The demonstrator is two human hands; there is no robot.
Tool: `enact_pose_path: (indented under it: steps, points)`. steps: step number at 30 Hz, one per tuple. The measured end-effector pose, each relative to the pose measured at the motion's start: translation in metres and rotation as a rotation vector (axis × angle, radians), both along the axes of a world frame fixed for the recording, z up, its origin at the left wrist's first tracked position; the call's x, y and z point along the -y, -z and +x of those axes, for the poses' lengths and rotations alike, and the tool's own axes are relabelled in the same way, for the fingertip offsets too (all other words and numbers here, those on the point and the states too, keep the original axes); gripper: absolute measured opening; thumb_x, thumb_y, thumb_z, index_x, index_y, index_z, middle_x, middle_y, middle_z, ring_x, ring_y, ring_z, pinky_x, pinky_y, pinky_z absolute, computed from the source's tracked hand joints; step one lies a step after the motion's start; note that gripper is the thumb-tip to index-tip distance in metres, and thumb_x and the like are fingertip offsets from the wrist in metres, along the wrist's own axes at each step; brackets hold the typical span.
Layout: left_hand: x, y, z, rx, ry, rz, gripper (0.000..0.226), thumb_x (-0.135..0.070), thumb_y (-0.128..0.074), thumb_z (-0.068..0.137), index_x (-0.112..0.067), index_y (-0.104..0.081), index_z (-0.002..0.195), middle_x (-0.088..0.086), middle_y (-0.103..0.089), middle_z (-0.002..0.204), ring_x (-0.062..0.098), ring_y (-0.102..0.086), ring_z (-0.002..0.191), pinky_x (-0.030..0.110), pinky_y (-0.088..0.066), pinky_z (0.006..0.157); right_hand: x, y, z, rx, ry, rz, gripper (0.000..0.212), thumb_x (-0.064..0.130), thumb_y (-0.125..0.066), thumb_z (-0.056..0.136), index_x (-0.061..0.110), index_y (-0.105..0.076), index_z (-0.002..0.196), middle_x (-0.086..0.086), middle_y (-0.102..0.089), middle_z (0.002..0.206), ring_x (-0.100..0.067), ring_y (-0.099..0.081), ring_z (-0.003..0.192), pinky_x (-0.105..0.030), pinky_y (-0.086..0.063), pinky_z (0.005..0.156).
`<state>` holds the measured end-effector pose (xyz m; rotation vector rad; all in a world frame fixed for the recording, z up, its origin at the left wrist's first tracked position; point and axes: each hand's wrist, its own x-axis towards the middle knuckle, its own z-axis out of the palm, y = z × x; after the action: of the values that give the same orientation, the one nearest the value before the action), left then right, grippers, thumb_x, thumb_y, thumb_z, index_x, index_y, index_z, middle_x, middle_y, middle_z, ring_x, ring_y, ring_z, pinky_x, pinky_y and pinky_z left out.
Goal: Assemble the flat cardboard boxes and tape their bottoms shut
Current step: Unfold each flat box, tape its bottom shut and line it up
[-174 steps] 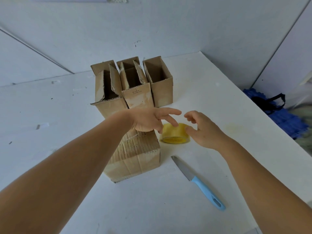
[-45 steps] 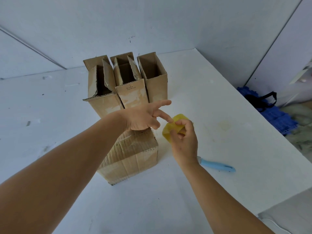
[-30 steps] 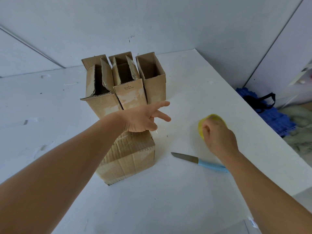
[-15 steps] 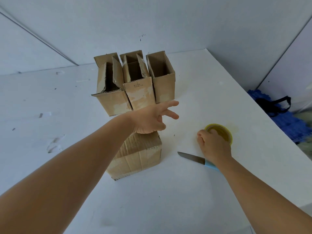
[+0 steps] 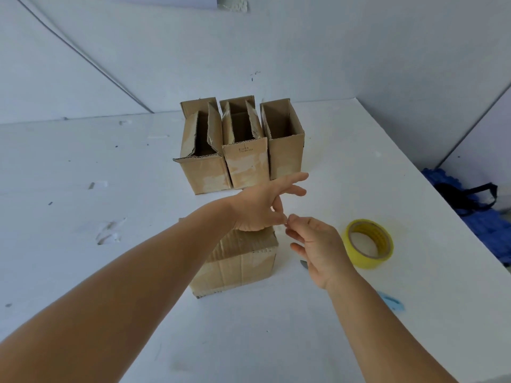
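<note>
The left hand (image 5: 257, 208) pinched thumb to forefinger above the box (image 5: 240, 261), the right hand (image 5: 318, 244) pinching just beside it; what they held I could not tell. The tape roll (image 5: 369, 243) lay right of the right fingers: light, sticky, best gripped by its rim

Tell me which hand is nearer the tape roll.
Right. The right hand hangs just left of the tape roll, which lies flat on the table, untouched. The left hand is farther left, resting on the near box.
</note>
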<state>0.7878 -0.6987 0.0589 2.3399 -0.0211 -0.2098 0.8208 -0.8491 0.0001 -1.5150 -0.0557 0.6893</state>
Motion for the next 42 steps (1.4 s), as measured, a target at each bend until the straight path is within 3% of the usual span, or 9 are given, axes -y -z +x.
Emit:
enact_pose_path:
  steps: [6, 10, 13, 19, 26, 32, 35, 39, 42]
  points:
    - [-0.001, 0.010, -0.018, 0.295, -0.118, 0.336, 0.095, -0.038, -0.072, 0.080, -0.035, -0.009, 0.150, -0.008, -0.021, 0.155, 0.017, -0.029, 0.134, 0.032, -0.027, 0.111, -0.010, 0.013, -0.002, -0.081, 0.090, 0.058, 0.016, 0.026, -0.062, 0.089, 0.012, -0.064, 0.082, -0.003, -0.068, 0.092, -0.017, -0.063, 0.094, -0.037, -0.050, 0.082]
    - [-0.001, 0.017, -0.045, 0.511, -0.222, 0.684, 0.035, -0.042, -0.056, 0.086, -0.021, -0.059, 0.114, 0.000, -0.056, 0.110, 0.019, -0.050, 0.101, 0.034, -0.047, 0.088, -0.015, 0.015, -0.002, -0.093, 0.069, 0.022, 0.014, 0.023, -0.063, 0.087, 0.010, -0.061, 0.081, -0.005, -0.065, 0.089, -0.019, -0.063, 0.092, -0.040, -0.051, 0.081]
    - [-0.003, 0.026, -0.073, 0.484, -0.218, 0.708, 0.038, -0.040, -0.035, 0.091, -0.023, -0.066, 0.106, -0.005, -0.063, 0.101, 0.018, -0.060, 0.091, 0.032, -0.052, 0.078, -0.017, 0.020, -0.003, -0.067, 0.058, -0.027, 0.020, 0.023, -0.065, 0.084, 0.013, -0.056, 0.069, -0.006, -0.060, 0.085, -0.019, -0.058, 0.086, -0.039, -0.050, 0.078]
    - [-0.007, 0.035, -0.099, 0.169, -0.273, 0.570, 0.073, -0.058, 0.000, 0.084, -0.036, -0.036, 0.144, -0.014, -0.026, 0.154, 0.010, -0.019, 0.144, 0.031, -0.015, 0.114, -0.028, 0.036, -0.022, -0.097, 0.032, -0.003, 0.030, 0.034, -0.067, 0.082, 0.015, -0.053, 0.063, -0.005, -0.059, 0.069, -0.022, -0.053, 0.072, -0.037, -0.042, 0.068]
    - [-0.013, 0.032, -0.097, 0.173, -0.277, 0.524, 0.074, -0.060, -0.003, 0.081, -0.037, -0.036, 0.143, -0.015, -0.025, 0.154, 0.010, -0.019, 0.143, 0.020, -0.005, 0.109, -0.023, 0.039, -0.018, 0.099, 0.011, -0.357, 0.028, 0.030, -0.070, 0.082, 0.017, -0.050, 0.097, -0.001, -0.051, 0.096, -0.018, -0.048, 0.087, -0.026, -0.038, 0.070]
    - [-0.010, 0.027, -0.098, 0.115, -0.270, 0.568, 0.079, -0.061, 0.007, 0.078, -0.038, -0.022, 0.148, -0.017, -0.010, 0.158, 0.004, -0.004, 0.146, 0.022, 0.000, 0.111, -0.017, -0.007, -0.048, 0.486, -0.120, -0.029, 0.034, 0.024, -0.042, 0.100, 0.017, -0.052, 0.131, 0.000, -0.061, 0.122, -0.007, -0.057, 0.107, -0.018, -0.047, 0.089]
    - [-0.007, 0.023, -0.106, 0.053, -0.227, 0.613, 0.079, -0.068, 0.013, 0.080, -0.035, -0.002, 0.150, -0.016, 0.010, 0.158, 0.003, 0.015, 0.143, 0.028, 0.008, 0.114, -0.022, 0.002, -0.063, 0.620, -0.215, -0.115, 0.044, 0.027, -0.033, 0.101, 0.027, -0.032, 0.146, 0.019, -0.037, 0.145, 0.012, -0.032, 0.129, -0.003, -0.027, 0.102]
    - [0.000, 0.032, -0.136, -0.022, -0.368, 0.730, 0.087, -0.066, 0.030, 0.069, -0.027, 0.022, 0.146, -0.012, 0.031, 0.150, 0.007, 0.031, 0.138, 0.033, 0.015, 0.114, -0.021, 0.011, -0.062, 0.636, -0.185, -0.172, 0.044, 0.028, -0.033, 0.101, 0.028, -0.032, 0.145, 0.031, -0.035, 0.134, 0.028, -0.031, 0.111, 0.008, -0.024, 0.087]
    - [0.003, 0.042, -0.156, -0.040, -0.607, 0.510, 0.093, -0.077, 0.020, 0.069, -0.026, 0.023, 0.146, -0.014, 0.035, 0.149, 0.005, 0.032, 0.137, 0.027, 0.008, 0.115, -0.022, 0.008, -0.062, 0.594, -0.198, -0.167, 0.042, 0.030, -0.034, 0.101, 0.032, -0.035, 0.142, 0.041, -0.040, 0.113, 0.033, -0.040, 0.094, 0.008, -0.030, 0.077]
